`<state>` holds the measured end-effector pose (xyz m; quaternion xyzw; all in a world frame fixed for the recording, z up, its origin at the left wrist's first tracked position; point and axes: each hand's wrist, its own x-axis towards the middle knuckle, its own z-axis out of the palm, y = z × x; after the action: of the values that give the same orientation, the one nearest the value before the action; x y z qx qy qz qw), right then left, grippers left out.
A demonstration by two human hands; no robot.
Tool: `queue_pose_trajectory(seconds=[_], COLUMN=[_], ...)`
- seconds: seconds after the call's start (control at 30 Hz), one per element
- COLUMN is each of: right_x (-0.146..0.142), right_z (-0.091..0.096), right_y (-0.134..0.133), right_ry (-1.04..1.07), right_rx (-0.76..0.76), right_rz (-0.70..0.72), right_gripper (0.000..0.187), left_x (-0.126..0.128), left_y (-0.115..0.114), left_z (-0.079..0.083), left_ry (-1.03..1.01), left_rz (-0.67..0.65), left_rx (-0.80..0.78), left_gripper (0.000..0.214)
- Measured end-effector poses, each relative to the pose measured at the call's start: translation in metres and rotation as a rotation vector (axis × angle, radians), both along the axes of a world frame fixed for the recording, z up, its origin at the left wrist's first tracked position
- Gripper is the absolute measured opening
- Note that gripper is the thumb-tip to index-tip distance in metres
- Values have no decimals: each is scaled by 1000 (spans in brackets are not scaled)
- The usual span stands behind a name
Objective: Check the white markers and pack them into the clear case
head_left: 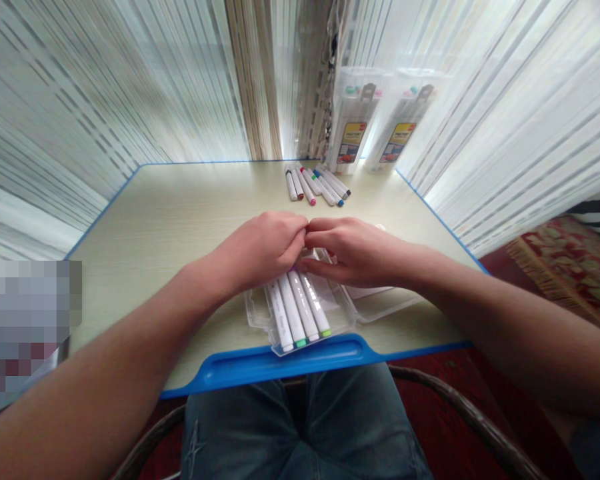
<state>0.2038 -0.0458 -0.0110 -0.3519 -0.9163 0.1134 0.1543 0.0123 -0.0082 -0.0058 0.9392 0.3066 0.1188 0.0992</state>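
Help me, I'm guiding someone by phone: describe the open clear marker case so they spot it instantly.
On the table, at its blue near edge, the open clear case lies under both hands. Unlike the two upright packs at the back, it lies flat, with four white markers inside.

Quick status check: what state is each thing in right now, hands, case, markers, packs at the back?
Left hand: curled over the markers' far ends in the case.
Right hand: fingers down on the case, touching the left hand.
Clear case: open, lying flat.
Markers in case: capped, side by side.
Loose markers: capped, lying on the table.
Two marker packs: upright against the curtain.
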Motion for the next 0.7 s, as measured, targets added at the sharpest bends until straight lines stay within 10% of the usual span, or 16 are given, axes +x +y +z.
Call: queue_pose_trajectory(seconds=[0.7], right_x=[0], right_z=[0], right_y=[0], right_ry=[-6], right_rx=[-16], right_rz=[-9], right_gripper=[22], left_x=[-1], left_y=[0], left_z=[-2], left_ry=[12], left_rz=[3], left_rx=[-6], left_gripper=[27])
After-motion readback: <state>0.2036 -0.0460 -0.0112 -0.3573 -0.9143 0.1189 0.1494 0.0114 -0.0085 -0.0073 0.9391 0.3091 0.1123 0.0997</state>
